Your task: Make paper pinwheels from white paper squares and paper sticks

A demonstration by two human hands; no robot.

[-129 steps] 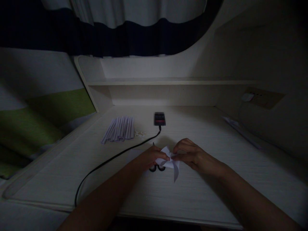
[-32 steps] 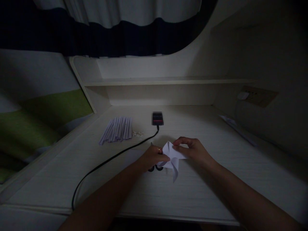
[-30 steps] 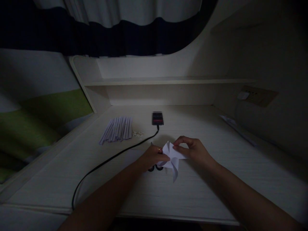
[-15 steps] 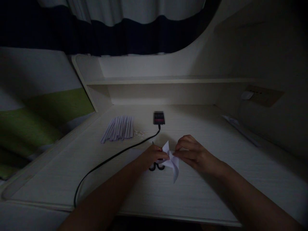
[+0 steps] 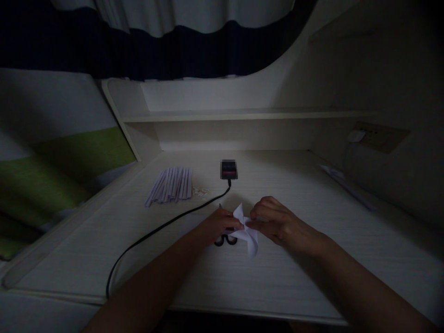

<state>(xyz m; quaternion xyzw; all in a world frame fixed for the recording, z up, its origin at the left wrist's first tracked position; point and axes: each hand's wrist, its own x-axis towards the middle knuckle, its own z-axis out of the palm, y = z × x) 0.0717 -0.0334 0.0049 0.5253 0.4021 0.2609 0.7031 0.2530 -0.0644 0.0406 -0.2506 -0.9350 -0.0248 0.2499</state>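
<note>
Pinching folded white paper [image 5: 247,233] between left hand [image 5: 218,225] and right hand [image 5: 277,224], each grip closed on it

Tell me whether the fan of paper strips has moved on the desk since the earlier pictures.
No. The paper strips lie just left of the black device, as before; only the camera shifted slightly.

Scissors [image 5: 225,240] mostly under left hand [image 5: 215,225]
</note>
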